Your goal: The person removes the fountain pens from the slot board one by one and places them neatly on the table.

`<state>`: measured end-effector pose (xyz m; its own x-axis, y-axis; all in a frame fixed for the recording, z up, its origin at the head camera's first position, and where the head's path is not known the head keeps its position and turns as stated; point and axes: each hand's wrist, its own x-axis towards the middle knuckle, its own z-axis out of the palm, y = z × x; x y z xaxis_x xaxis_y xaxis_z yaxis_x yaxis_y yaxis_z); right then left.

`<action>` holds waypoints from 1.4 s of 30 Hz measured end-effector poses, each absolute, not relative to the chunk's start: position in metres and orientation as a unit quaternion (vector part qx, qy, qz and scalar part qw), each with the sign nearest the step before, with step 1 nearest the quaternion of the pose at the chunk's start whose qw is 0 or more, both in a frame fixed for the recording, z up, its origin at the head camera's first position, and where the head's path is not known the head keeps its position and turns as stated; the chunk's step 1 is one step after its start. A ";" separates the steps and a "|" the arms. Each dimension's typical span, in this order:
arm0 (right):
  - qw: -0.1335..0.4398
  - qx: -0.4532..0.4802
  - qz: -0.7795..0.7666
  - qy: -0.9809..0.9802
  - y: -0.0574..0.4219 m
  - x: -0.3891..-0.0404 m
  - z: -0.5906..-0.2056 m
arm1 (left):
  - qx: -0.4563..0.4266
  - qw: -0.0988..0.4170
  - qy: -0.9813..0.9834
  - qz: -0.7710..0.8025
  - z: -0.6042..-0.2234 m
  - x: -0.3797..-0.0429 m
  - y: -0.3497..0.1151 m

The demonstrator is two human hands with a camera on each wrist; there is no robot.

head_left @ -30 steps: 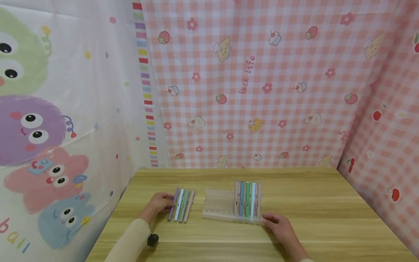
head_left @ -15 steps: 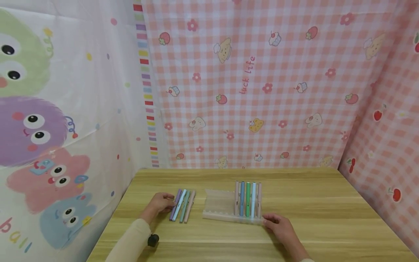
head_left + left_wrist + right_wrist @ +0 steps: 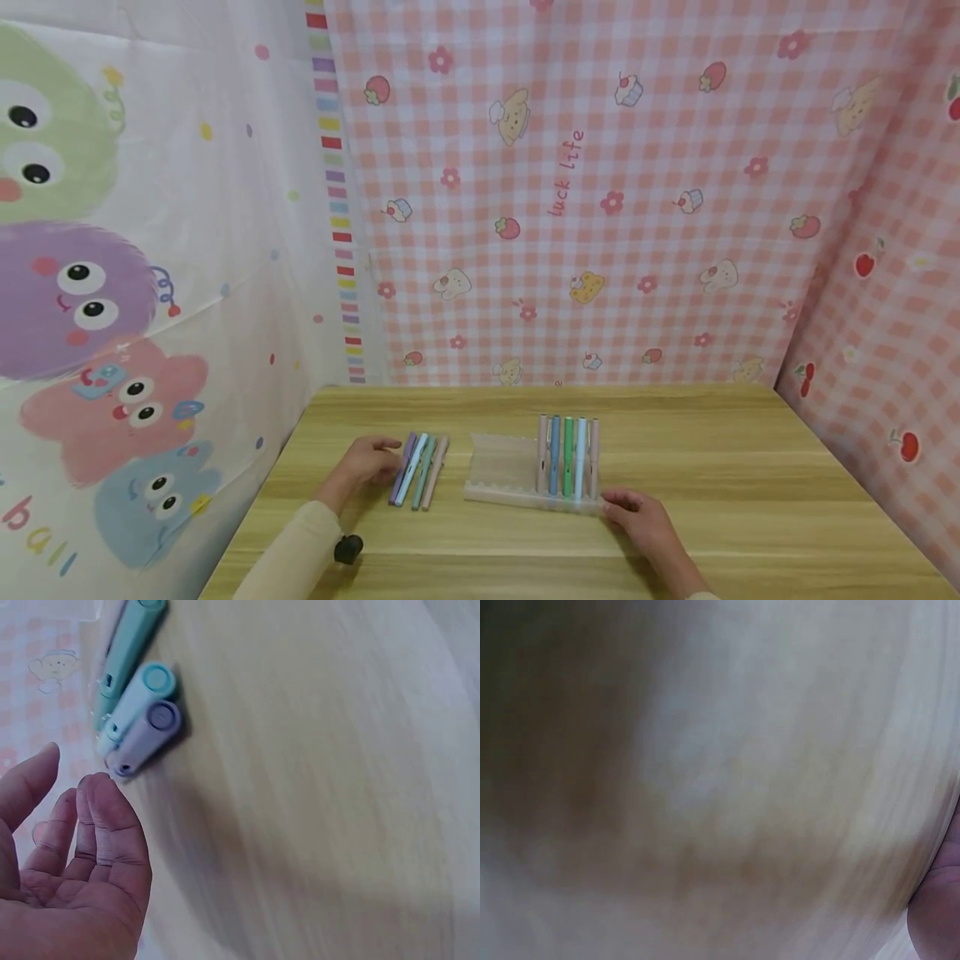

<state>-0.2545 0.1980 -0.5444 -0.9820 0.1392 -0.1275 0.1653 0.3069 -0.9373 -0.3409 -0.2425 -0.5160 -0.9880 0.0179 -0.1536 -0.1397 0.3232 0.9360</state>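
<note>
My left hand [image 3: 369, 460] hovers at the left side of several loose pens, its fingers loosely bent and holding nothing. Nearest to it lies a purple pen [image 3: 150, 731]. Against that one leans a light blue pen [image 3: 412, 471], then come a green pen [image 3: 423, 473] and a pale pink pen [image 3: 436, 473]. A clear plastic pen holder [image 3: 504, 461] stands to their right. Its right half carries several pens side by side, among them a bright green pen [image 3: 567, 457]. With thumb and fingers my right hand [image 3: 639, 518] pinches the holder's front right corner.
The wood-grain table [image 3: 420, 558] runs back to a pink checked curtain [image 3: 600, 250]. A white cartoon-print curtain [image 3: 187, 275] closes off the left side. A small black object [image 3: 348, 549] sits by my left sleeve [image 3: 296, 546].
The purple and light blue pens have shifted right, their upper ends nearer the green one. My left hand has since eased slightly away from them. My right hand keeps its place.
</note>
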 end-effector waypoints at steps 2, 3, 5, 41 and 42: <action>0.010 0.093 -0.584 0.806 0.198 -0.254 -0.544 | -0.033 0.071 0.808 0.585 -0.513 -0.340 -0.240; 0.010 0.093 -0.584 0.807 0.197 -0.254 -0.544 | -0.033 0.072 0.806 0.587 -0.511 -0.339 -0.239; 0.009 0.090 -0.586 0.805 0.197 -0.254 -0.544 | -0.028 0.073 0.804 0.589 -0.508 -0.338 -0.235; -0.004 0.086 -0.596 0.798 0.198 -0.253 -0.547 | 0.088 0.082 0.786 0.606 -0.494 -0.327 -0.140; -0.003 0.088 -0.597 0.798 0.198 -0.253 -0.547 | 0.096 0.079 0.785 0.606 -0.495 -0.326 -0.138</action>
<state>-0.2528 0.1980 -0.5471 -0.9845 0.1439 -0.1003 0.1369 0.2725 -0.9524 -0.3265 -0.1378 -0.4951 -0.9689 0.2475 -0.0082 0.0546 0.2458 0.9678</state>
